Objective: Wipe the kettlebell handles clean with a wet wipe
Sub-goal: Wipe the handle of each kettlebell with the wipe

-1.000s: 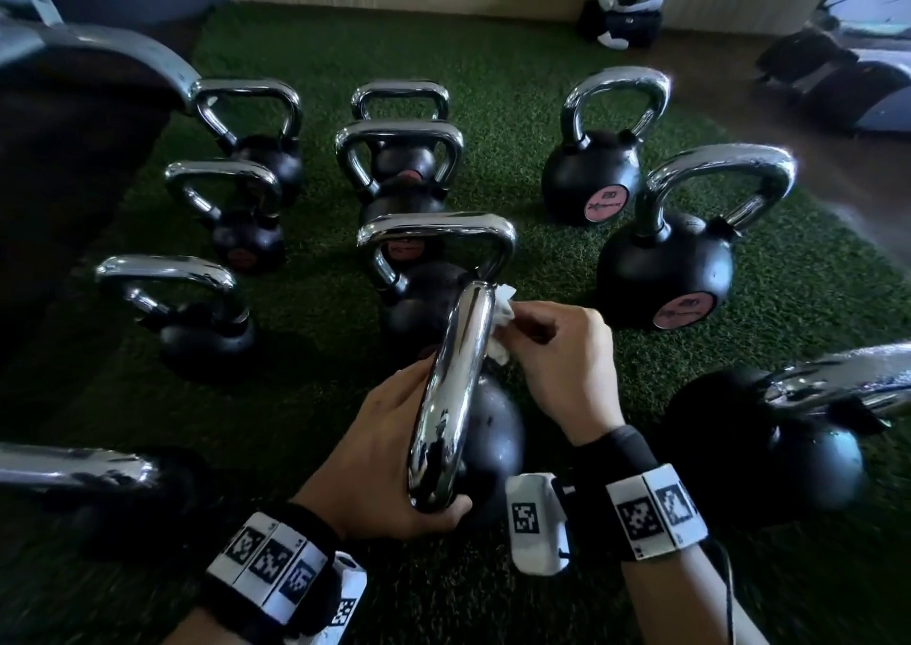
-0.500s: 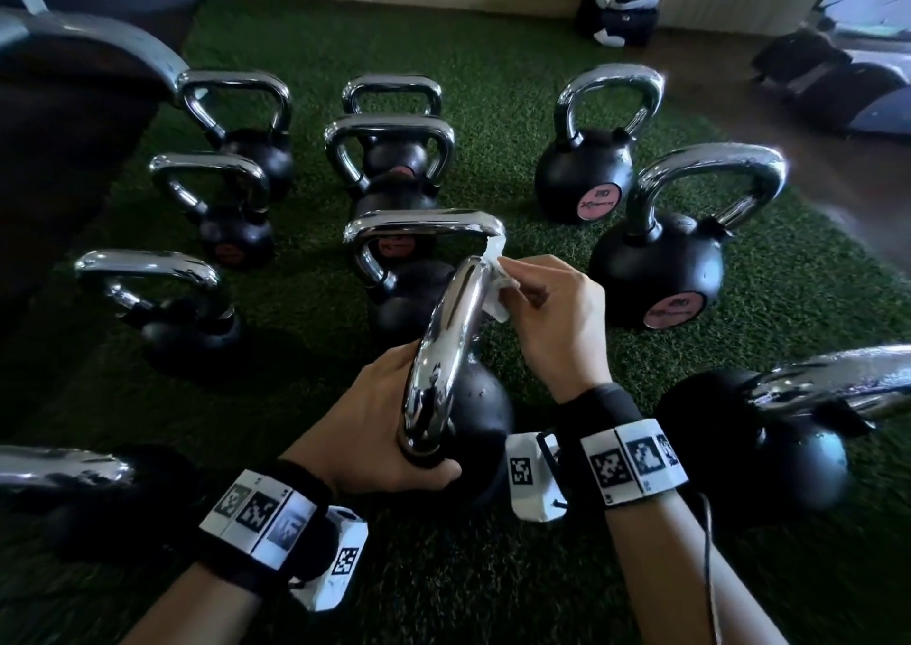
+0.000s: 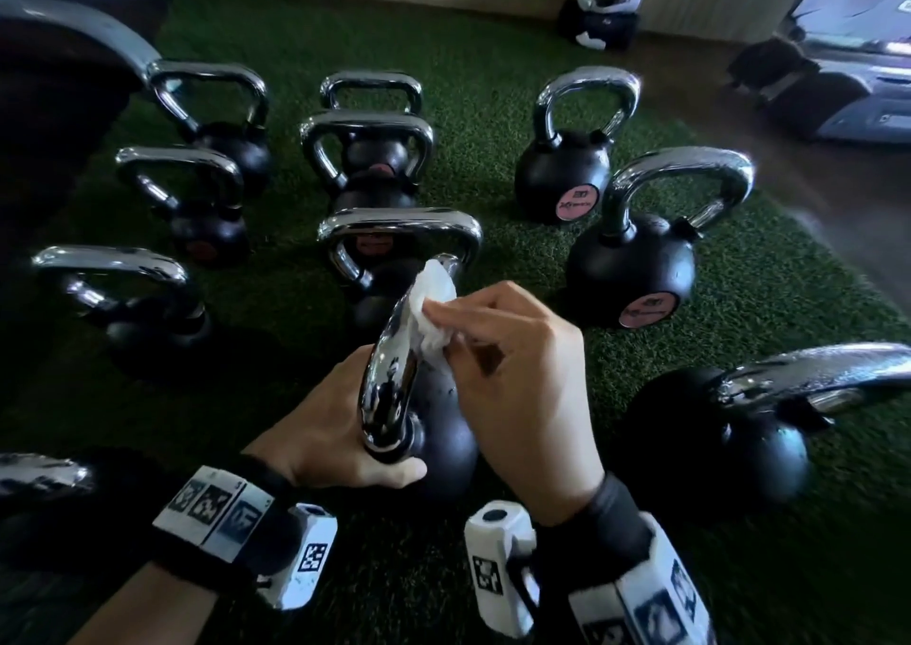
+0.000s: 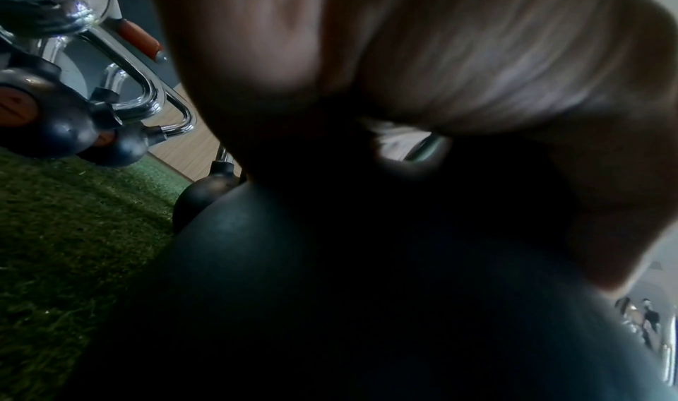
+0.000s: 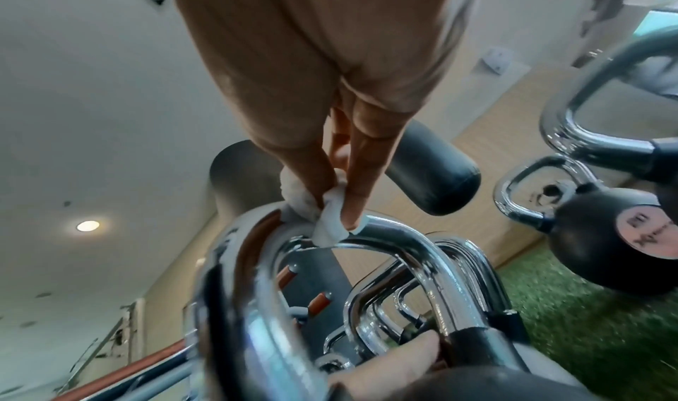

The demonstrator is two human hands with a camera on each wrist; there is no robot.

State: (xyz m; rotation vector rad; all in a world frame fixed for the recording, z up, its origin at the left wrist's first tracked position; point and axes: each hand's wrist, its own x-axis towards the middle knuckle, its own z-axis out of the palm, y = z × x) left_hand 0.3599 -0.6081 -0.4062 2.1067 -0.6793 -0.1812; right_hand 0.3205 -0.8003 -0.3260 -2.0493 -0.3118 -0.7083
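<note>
Wet wipe [image 3: 434,309] on handle [image 3: 394,363], right hand [image 3: 512,378] probably behind.

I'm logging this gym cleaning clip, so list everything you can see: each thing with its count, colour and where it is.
kettlebell being wiped: one, black with chrome handle, front centre, on the turf
wet wipe: one, white, pressed on that handle's far end
other kettlebells: at least ten, black with chrome handles, standing around it
turf: green, under everything
pink labels: two readable, on the right kettlebells
left hand: grips the handle's near end
right hand: fingers pinch the wipe
wrist bands: two, black with white markers
</note>
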